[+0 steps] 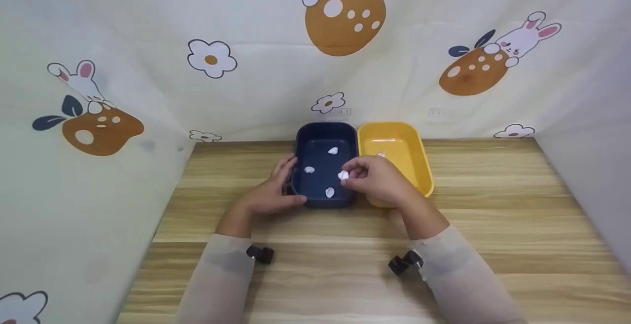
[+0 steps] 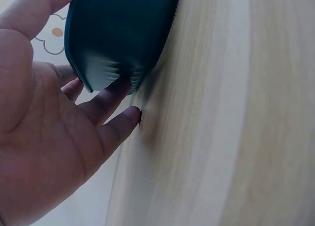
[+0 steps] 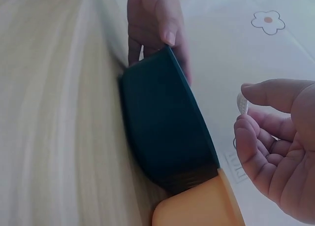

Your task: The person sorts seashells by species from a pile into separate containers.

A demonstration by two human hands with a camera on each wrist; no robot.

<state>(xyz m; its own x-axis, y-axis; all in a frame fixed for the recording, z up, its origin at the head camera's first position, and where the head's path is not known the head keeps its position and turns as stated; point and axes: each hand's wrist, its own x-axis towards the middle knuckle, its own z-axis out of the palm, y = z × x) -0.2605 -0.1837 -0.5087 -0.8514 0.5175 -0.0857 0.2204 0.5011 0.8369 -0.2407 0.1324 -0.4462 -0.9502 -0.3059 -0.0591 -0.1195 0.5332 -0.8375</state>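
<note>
My left hand (image 1: 268, 193) rests against the left side of a dark blue plastic bin (image 1: 325, 202). Its thumb lies at the near-left corner of the rim, and the loosely spread fingers touch the outer wall in the left wrist view. Over the bin's right edge, my right hand (image 1: 377, 178) pinches a small white shell-like piece (image 1: 343, 175) between thumb and fingertips; in the right wrist view the piece (image 3: 242, 103) looks ridged. Three similar white pieces (image 1: 333, 151) lie apart on the bin's floor.
A yellow bin (image 1: 424, 166) stands right beside the blue one, with a white piece (image 1: 381, 155) partly visible in it behind my right hand. Both bins sit on a wood-grain table (image 1: 325, 255), near the printed cloth (image 1: 261, 97) at the back.
</note>
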